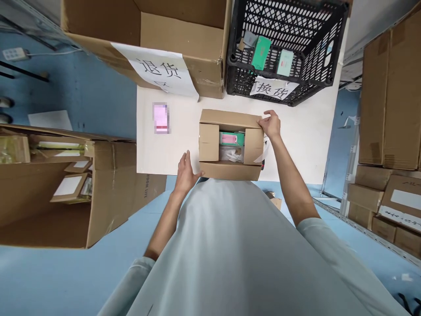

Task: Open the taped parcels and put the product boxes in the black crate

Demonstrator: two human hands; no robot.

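**Your right hand (271, 126) pinches the far flap (230, 117) of the open box (209, 143)**

The box sits at the near edge of the white table (296, 145), right in front of your body, with its four flaps folded partly over the top. Through the gap between them you can see a green pack (232, 138) with a pink picture and, on its near side, something in clear plastic (230, 154).

Your right thumb and a fingertip close on the right corner of the far flap; the other fingers are bent above it. Your left hand (186, 175) is open beside the box's near left corner, its fingers pointing away from you and its thumb reaching toward the cardboard. You cannot tell whether that thumb touches.

Left of the box on the table lies a blurred pink item (161, 117). Beyond the box, a big carton (206, 72) stands with a handwritten sheet (161, 72) on its front. To its right is a black crate (263, 74), labelled too, holding a green box (261, 52) and a pale green box (285, 62). Well to your left, an open carton (113, 188) holds smaller packages (70, 186); more cartons (388, 101) are stacked at your right.
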